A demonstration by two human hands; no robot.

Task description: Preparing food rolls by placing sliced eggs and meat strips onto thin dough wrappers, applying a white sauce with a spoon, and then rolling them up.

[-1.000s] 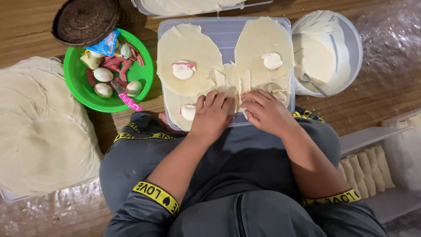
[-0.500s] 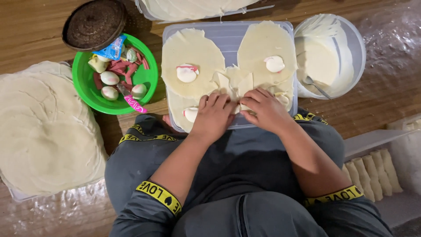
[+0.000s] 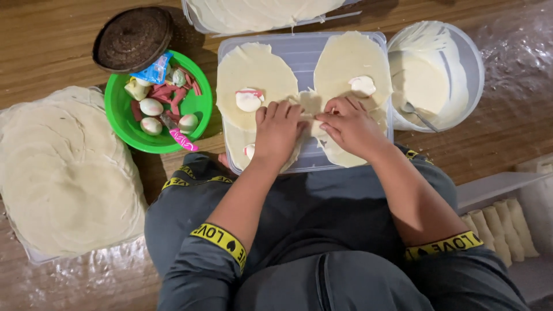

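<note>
Both hands worked at the centre of the frame over a pale plastic lid (image 3: 299, 55) used as a board. The left hand (image 3: 277, 133) lay flat, fingers together, pinning a small folded wrapper (image 3: 310, 106), while the right hand (image 3: 348, 124) pinched its edge, grip closed on the dough, apparently to keep the fold tight. Two round wrappers (image 3: 253, 75) beside them each carried a white lump of filling (image 3: 249, 101). At upper left, a green bowl (image 3: 124, 124) held a crinkled blue packet (image 3: 154, 70) and a pink-handled knife (image 3: 183, 138).
</note>
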